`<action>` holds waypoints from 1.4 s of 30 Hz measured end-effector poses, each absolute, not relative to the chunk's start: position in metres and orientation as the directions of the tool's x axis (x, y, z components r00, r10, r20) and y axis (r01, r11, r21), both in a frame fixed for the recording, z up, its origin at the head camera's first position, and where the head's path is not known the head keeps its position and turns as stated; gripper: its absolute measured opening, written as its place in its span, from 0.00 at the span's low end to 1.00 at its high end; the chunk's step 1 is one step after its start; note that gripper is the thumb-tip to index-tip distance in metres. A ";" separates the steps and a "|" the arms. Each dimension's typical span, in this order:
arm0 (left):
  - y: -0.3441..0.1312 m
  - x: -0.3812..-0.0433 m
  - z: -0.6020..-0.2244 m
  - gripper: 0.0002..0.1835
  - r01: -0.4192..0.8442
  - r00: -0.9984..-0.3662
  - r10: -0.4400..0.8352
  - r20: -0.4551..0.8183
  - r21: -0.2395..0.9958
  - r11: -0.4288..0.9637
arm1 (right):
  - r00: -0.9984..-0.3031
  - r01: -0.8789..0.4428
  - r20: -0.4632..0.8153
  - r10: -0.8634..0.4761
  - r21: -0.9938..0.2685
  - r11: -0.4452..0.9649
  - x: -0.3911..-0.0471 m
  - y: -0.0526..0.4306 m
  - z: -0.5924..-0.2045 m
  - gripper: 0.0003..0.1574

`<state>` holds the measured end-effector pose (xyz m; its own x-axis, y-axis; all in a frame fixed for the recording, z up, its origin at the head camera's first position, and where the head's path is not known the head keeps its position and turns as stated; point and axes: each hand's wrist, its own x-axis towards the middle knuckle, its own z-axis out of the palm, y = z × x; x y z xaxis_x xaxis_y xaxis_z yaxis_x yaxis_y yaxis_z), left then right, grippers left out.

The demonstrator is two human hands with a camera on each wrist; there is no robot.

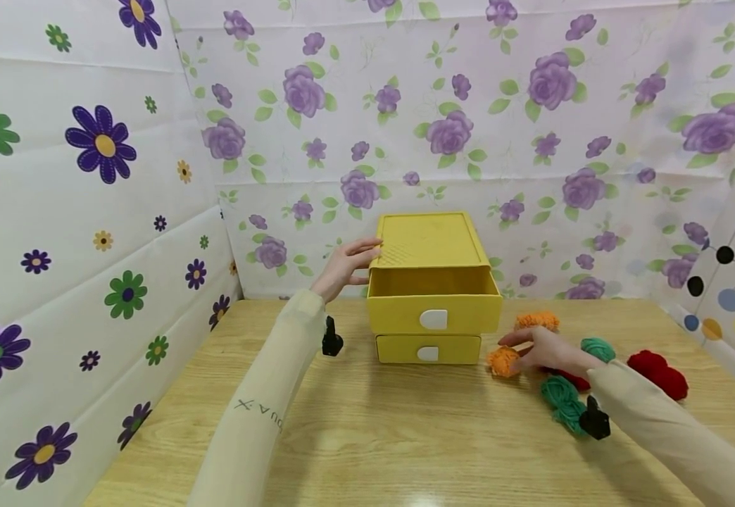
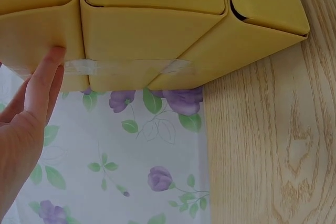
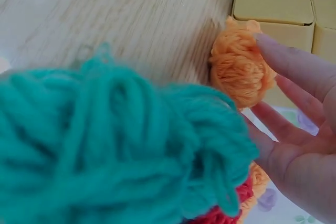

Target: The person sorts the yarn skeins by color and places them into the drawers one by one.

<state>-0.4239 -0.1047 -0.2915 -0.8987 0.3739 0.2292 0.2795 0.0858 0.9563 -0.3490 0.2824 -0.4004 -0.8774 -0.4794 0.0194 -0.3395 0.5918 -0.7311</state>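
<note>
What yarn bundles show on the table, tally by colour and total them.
Orange bundles: 2
Green bundles: 2
Red bundles: 2, one partly hidden by the right hand
Total in view: 6

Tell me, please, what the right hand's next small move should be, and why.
The right hand should probably close its fingers around the nearer orange yarn bundle, since they are right at it, while the upper drawer stands open nearby and the left hand touches the yellow cabinet.
</note>
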 end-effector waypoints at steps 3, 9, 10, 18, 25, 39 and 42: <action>-0.105 -0.422 -0.290 0.23 0.278 -0.900 0.373 0.228 0.956 0.087 | -0.881 -0.352 0.023 -0.472 -0.699 0.622 -0.349 0.281 -0.403 0.31; -0.103 -0.409 -0.280 0.24 0.253 -0.898 0.390 0.202 0.964 0.083 | -0.894 -0.361 0.029 -0.448 -0.638 0.680 -0.349 0.278 -0.407 0.26; -0.103 -0.406 -0.278 0.24 0.249 -0.898 0.393 0.197 0.965 0.083 | -0.893 -0.365 0.029 -0.449 -0.629 0.686 -0.350 0.278 -0.407 0.26; -0.106 -0.413 -0.283 0.23 0.253 -0.906 0.369 0.209 0.965 0.072 | -0.912 -0.343 0.029 -0.409 -0.600 0.723 -0.354 0.271 -0.407 0.21; -0.106 -0.422 -0.292 0.23 0.270 -0.902 0.368 0.225 0.960 0.076 | -0.942 -0.293 0.071 -0.328 -0.646 0.705 -0.352 0.276 -0.403 0.20; -0.104 -0.414 -0.285 0.23 0.245 -0.906 0.373 0.201 0.967 0.074 | -0.959 -0.225 0.087 -0.271 -0.814 0.535 -0.343 0.293 -0.363 0.28; -0.104 -0.420 -0.291 0.22 0.257 -0.907 0.363 0.212 0.963 0.079 | -0.965 -0.195 0.061 -0.254 -0.814 0.547 -0.341 0.295 -0.358 0.30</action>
<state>-0.4205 -0.1044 -0.2907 -0.9073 0.3630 0.2122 0.2569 0.0792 0.9632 -0.3407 0.2951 -0.3580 -0.9652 -0.2544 0.0607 -0.1954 0.5472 -0.8139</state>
